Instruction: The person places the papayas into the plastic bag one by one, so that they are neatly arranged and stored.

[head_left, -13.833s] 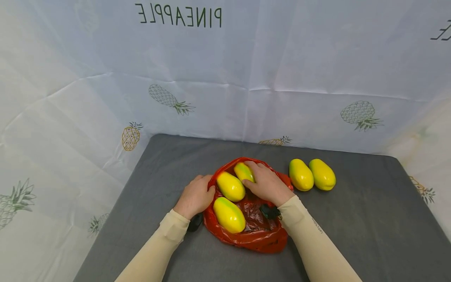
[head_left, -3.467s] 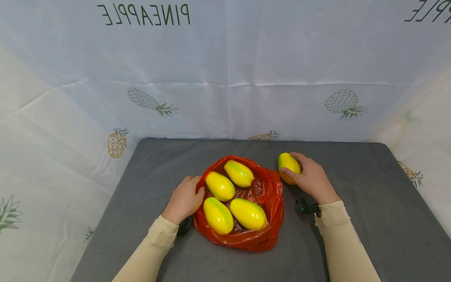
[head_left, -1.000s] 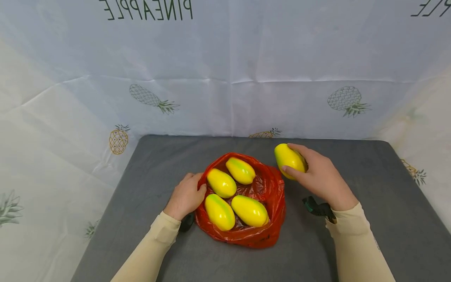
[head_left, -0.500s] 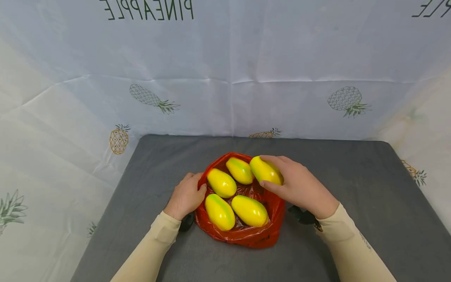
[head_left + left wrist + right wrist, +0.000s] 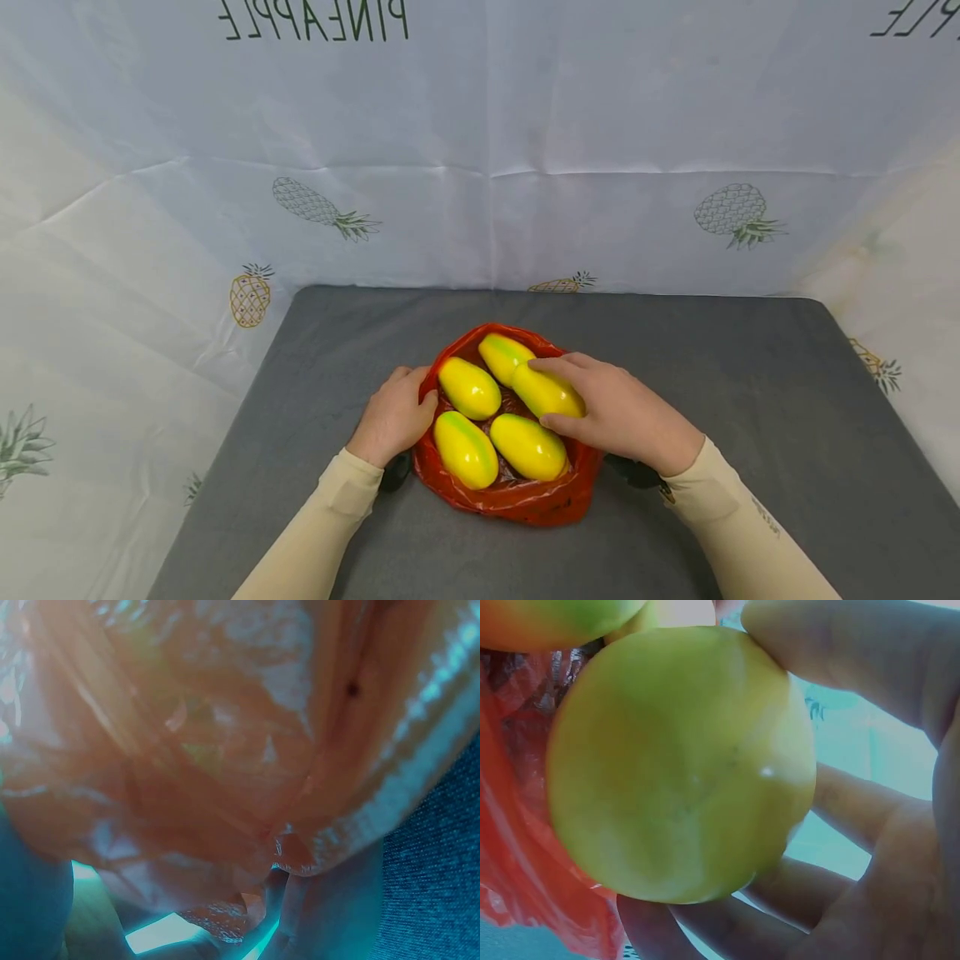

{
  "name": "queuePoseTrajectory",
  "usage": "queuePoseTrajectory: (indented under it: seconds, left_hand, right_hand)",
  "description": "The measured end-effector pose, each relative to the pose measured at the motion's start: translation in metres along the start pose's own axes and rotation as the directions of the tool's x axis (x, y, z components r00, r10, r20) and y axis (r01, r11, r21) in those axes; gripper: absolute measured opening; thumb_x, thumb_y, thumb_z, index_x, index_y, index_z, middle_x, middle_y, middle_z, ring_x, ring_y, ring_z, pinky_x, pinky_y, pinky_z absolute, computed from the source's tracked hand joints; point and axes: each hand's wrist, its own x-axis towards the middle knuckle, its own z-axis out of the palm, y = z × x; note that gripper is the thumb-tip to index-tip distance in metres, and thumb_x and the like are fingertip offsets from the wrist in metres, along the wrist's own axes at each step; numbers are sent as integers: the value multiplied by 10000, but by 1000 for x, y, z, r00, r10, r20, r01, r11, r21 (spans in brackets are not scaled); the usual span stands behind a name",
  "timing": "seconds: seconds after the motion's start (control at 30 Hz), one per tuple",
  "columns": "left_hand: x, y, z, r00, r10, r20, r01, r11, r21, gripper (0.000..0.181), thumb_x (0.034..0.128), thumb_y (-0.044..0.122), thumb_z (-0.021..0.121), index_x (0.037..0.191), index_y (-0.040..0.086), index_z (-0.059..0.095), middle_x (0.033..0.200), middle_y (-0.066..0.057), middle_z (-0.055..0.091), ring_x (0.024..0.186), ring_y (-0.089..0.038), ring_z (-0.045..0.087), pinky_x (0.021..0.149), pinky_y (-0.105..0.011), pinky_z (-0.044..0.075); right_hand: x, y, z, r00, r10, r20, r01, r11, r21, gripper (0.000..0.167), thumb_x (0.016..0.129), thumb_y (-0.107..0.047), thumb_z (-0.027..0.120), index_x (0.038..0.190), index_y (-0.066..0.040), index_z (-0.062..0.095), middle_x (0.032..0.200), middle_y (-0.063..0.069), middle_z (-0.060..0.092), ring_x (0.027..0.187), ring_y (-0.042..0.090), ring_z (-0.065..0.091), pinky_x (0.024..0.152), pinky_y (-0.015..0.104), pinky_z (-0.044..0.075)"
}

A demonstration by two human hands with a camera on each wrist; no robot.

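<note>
A red plastic bag [image 5: 551,507] stands with its mouth spread on the grey table. My left hand [image 5: 393,417] grips the bag's left rim, and crumpled plastic fills most of the left wrist view. With thumb and fingers around it, my right hand [image 5: 622,408] holds a glossy yellow papaya [image 5: 546,392] inside the bag's right side. That papaya's rounded end is close up in the right wrist view. Several more papayas lie in the bag: one at the back [image 5: 501,354], others at the left [image 5: 468,389] and front [image 5: 528,447]. The held one overlaps the back one.
Grey cloth covers the table [image 5: 750,417] around the bag. A white curtain [image 5: 600,100] printed with pineapples hangs behind the table's far edge and along both sides. A dark strap piece [image 5: 633,472] sits under the right wrist.
The right hand has lifted the last papaya from the table right of the bag and carried it left and down into the bag. The left hand has stayed on the rim.
</note>
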Motion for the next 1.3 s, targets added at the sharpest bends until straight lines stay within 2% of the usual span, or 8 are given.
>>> queuePoseTrajectory:
  seconds: [0.3, 0.5, 0.93, 1.3]
  left_hand:
    - [-1, -1, 2, 1000, 2, -7, -2, 1000, 2, 423, 1054, 233, 648, 1415, 14, 663, 1276, -212, 673, 968, -327, 664, 950, -556, 622]
    - [-3, -1, 3, 1000, -11, 1, 11, 1000, 2, 428, 1053, 236, 652, 1420, 17, 662, 1289, -212, 671, 973, -325, 668, 950, -557, 625]
    - [-1, 1, 0, 1000, -4, 1, 4, 1000, 0, 431, 1058, 244, 646, 1430, 27, 657, 1296, -207, 671, 988, -327, 666, 954, -553, 623]
    - [-1, 2, 1, 1000, -5, 2, 5, 1000, 1, 428, 1056, 237, 649, 1428, 27, 659, 1294, -204, 673, 1003, -326, 664, 964, -552, 621]
  right_hand:
    - [1, 2, 5, 999, -35, 27, 34, 999, 16, 610, 964, -355, 793, 1537, -301, 590, 1495, -18, 616, 1217, 165, 650, 1013, 442, 582]
    - [2, 5, 7, 997, -57, 56, 56, 998, 23, 579, 952, -274, 799, 1503, -300, 622, 1449, -19, 631, 1190, 147, 646, 992, 415, 585]
    - [11, 14, 11, 991, -81, 105, 81, 997, 6, 544, 936, -202, 793, 1463, -243, 665, 1452, 5, 658, 1287, 203, 623, 1060, 463, 566]
    - [17, 17, 18, 990, -52, 133, 51, 999, 17, 530, 938, -191, 785, 1453, -250, 671, 1435, 6, 661, 1275, 208, 618, 1056, 468, 562]
